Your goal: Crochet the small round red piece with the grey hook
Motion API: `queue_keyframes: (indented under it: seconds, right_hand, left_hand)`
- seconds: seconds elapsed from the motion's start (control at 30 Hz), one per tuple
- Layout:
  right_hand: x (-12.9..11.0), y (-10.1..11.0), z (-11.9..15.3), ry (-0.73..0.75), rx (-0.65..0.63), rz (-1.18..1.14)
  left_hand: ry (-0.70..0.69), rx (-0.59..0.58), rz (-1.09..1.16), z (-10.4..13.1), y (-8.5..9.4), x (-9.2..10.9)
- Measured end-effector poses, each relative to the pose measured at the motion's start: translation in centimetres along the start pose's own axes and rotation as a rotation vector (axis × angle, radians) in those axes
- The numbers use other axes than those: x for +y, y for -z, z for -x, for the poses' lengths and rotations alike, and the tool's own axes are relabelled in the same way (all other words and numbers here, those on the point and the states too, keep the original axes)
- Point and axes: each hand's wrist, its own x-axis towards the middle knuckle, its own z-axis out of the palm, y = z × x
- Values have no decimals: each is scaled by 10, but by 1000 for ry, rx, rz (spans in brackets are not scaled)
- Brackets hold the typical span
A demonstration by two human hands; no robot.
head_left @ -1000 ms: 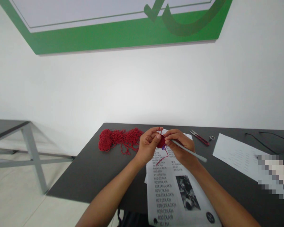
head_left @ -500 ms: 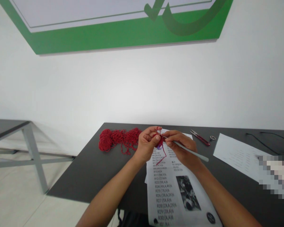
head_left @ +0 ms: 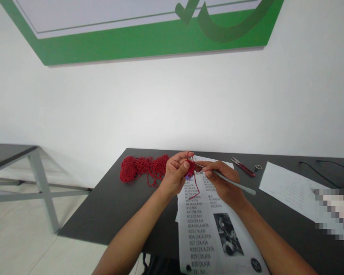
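Between the thumb and fingers of my left hand [head_left: 176, 172] is a small round piece of red crochet work [head_left: 190, 167], with a purple stitch marker [head_left: 188, 177] at its lower edge. Red yarn runs up over the left fingertips, and a loose tail [head_left: 197, 187] dangles below the piece. My right hand [head_left: 224, 179] is closed around a grey-handled crochet hook [head_left: 237, 185], its thin metal tip pointing left at the edge of the work. Whether the tip sits in a stitch is too small to tell. A printed pattern sheet [head_left: 200, 236] lies under both hands.
A tangled heap of red yarn [head_left: 143, 168] lies left on the dark table [head_left: 103, 214]. To the right are red-handled thread snips [head_left: 243, 167], a small ring [head_left: 258, 167], another paper [head_left: 283, 191] and dark thin cords or arms [head_left: 318, 173]. A second table [head_left: 11, 152] stands at left.
The left hand with the crochet piece has shifted slightly left and turned, showing more of its round face. The hook has drawn back a little to the right.
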Motion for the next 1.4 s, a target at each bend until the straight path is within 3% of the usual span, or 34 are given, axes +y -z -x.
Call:
queue_keyframes:
  seconds: [0.23,0.43,0.57,0.67,0.77,0.87,1.03,1.2,1.4]
  right_hand:
    - [12,-4,1,-117,-4,-279]
    - [12,-10,-5,-183,7,-475]
    - [15,-9,-8,-267,28,-594]
    - [19,-11,-9,-257,74,-660]
    - [23,-13,-9,-191,176,-593]
    - [26,-14,-8,-148,249,-459]
    - [30,-11,-3,-79,267,-260]
    - [30,-9,-3,-80,265,-208]
    - [21,-13,-3,79,334,-17]
  left_hand:
    - [169,-1,181,3,-1,-1]
    - [180,-26,241,4,-5,-2]
    - [125,-61,108,3,-4,-5]
    - [-66,-32,-208,3,-4,-4]
    - [-260,62,-577,4,-6,-1]
    - [-352,97,-765,5,-7,-1]
    - [-300,106,-693,6,-5,-10]
    - [-227,134,-579,5,-6,-13]
    - [-181,144,-467,4,-12,-9]
